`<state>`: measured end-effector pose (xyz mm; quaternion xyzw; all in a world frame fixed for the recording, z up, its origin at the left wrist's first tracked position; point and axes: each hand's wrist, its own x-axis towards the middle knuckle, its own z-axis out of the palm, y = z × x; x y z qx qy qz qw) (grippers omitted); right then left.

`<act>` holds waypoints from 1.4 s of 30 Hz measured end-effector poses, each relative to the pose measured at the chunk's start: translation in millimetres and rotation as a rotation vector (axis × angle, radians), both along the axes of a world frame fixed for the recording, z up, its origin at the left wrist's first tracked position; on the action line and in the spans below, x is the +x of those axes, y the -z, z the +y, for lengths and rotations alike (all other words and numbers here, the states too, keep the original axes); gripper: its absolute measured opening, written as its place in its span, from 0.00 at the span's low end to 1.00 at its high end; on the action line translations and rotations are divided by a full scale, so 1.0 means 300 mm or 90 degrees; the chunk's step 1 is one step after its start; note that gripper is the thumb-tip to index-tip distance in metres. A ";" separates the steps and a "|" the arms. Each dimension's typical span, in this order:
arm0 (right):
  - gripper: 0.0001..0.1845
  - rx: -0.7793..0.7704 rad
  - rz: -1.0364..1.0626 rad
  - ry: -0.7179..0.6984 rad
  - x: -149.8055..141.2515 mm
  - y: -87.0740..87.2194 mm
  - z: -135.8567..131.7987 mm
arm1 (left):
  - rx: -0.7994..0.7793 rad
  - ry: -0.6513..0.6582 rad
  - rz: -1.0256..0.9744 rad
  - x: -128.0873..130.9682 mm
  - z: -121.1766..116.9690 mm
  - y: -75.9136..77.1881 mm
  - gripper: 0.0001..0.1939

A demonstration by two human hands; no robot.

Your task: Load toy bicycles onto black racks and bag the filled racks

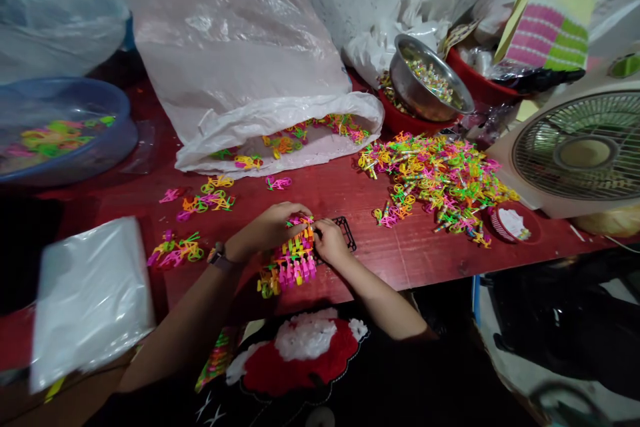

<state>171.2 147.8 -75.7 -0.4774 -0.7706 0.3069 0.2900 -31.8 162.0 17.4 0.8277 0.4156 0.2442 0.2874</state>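
Note:
Small plastic toy bicycles [299, 271] in pink, yellow, orange and green stand in close rows at the front edge of the red table. They sit beside and partly over a black lattice rack [345, 230]. My left hand [270, 227], with a dark band at the wrist, reaches over the far end of the rows, its bent fingers closed at a pink and orange toy bicycle [300, 221]. Curled against the right side of the rows is my right hand [330, 241], over the rack; what its fingers hold is hidden.
Loose toys lie in small groups [210, 199] on the left and a large heap [435, 180] on the right. Behind stands an open plastic bag [240, 53]. A blue basin [115, 147], clear bags [95, 293], metal bowl [405, 67], small basket [501, 223] and fan [585, 153] surround the work.

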 end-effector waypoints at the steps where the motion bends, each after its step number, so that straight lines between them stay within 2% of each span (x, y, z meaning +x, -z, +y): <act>1: 0.15 -0.001 -0.002 0.002 -0.001 0.001 0.001 | 0.003 -0.003 -0.003 -0.002 -0.003 0.001 0.10; 11: 0.13 -0.001 -0.019 -0.002 0.000 -0.006 -0.005 | 0.055 -0.031 -0.016 -0.007 -0.018 0.022 0.08; 21: 0.15 0.002 -0.049 -0.018 -0.006 -0.029 -0.010 | 0.081 -0.039 0.034 0.007 -0.019 0.035 0.10; 28: 0.16 -0.031 -0.009 -0.049 0.001 -0.039 -0.010 | 0.088 -0.047 0.062 0.020 -0.032 0.036 0.10; 30: 0.19 -0.039 0.013 -0.057 0.057 -0.067 -0.004 | 0.091 -0.046 0.066 0.022 -0.046 0.034 0.10; 32: 0.22 -0.012 0.022 -0.011 0.165 -0.109 0.015 | 0.093 -0.043 0.069 0.024 -0.062 0.032 0.13; 34: 0.22 0.061 -0.037 0.112 0.316 -0.155 0.046 | 0.094 -0.042 0.070 0.026 -0.073 0.033 0.14; 36: 0.25 0.113 -0.210 0.241 0.474 -0.190 0.080 | 0.095 -0.048 0.074 0.030 -0.075 0.039 0.16; 37: 0.27 0.116 -0.314 0.250 0.543 -0.201 0.093 | 0.094 -0.052 0.077 0.032 -0.073 0.042 0.16; 39: 0.31 0.101 -0.467 0.205 0.639 -0.206 0.105 | 0.094 -0.059 0.085 0.037 -0.066 0.050 0.16; 42: 0.30 0.106 -0.543 0.129 0.677 -0.195 0.091 | 0.095 -0.074 0.097 0.048 -0.062 0.051 0.15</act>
